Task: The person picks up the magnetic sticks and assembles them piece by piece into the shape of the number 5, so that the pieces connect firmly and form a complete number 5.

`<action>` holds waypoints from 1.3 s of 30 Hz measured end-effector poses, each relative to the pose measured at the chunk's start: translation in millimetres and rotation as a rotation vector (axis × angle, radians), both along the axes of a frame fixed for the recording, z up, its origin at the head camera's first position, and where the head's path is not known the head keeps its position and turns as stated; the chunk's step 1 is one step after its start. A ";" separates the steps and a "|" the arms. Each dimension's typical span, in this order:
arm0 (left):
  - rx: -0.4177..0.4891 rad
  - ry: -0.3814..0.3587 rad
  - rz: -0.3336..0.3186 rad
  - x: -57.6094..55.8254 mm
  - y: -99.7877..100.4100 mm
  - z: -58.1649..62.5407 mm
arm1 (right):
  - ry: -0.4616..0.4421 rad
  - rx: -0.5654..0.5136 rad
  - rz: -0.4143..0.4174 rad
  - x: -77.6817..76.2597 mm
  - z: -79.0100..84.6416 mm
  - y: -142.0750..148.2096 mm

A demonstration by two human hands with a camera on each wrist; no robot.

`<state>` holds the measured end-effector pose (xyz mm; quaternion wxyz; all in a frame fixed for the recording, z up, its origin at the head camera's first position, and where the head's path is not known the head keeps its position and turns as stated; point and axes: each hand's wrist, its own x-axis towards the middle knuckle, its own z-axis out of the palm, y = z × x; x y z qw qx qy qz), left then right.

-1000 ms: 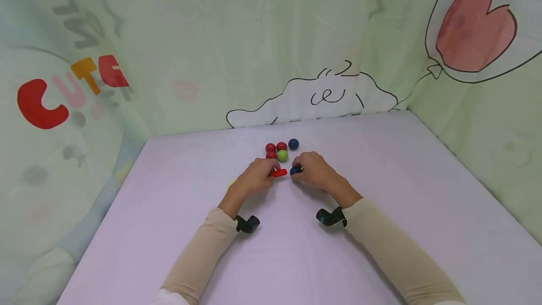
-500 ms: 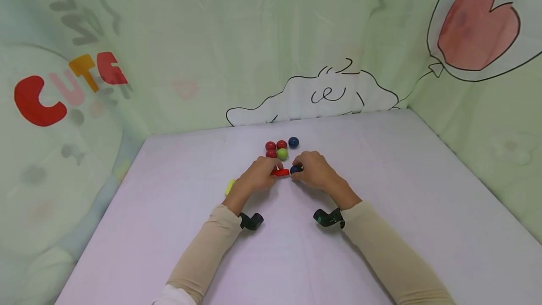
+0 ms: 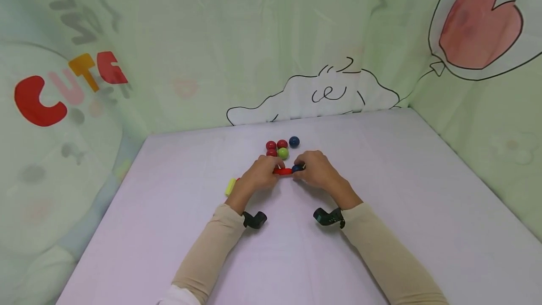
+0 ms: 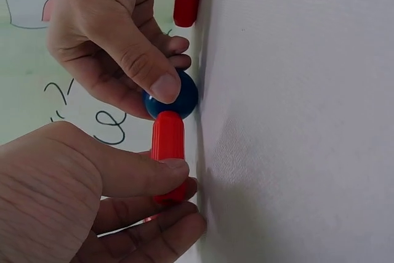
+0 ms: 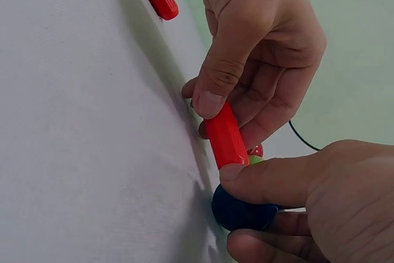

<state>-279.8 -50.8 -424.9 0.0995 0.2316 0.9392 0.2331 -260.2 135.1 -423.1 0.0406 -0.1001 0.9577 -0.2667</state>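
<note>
- Shows nearest, at left on the table [image 3: 275, 258], a yellow rod [image 3: 230, 186].
- With the left hand [image 3: 261, 173], pinches a red rod [image 4: 167, 140] between thumb and curled fingers.
- With the right hand [image 3: 316, 171], grips a blue ball [image 5: 239, 209] between thumb and fingers, against the red rod's end.
- Beyond, groups three red balls [image 3: 271, 145] closely with a green ball [image 3: 282, 153] and a second blue ball [image 3: 294, 141].
- Behind, ends at printed cloth [image 3: 211, 51].
</note>
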 end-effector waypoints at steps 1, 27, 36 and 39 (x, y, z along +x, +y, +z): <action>0.006 -0.007 0.007 0.0 -0.2 -0.5 | 0.001 -0.003 0.001 0.1 0.0 0.6; 0.091 -0.026 0.028 -1.0 -25.0 4.9 | 0.006 -0.048 0.049 0.4 -2.9 9.0; 0.165 0.014 0.176 -2.5 -66.5 22.8 | -0.003 -0.027 0.024 2.8 -2.7 9.5; 0.164 0.014 0.179 -4.5 -69.5 25.1 | -0.002 -0.030 0.023 3.7 -3.2 10.9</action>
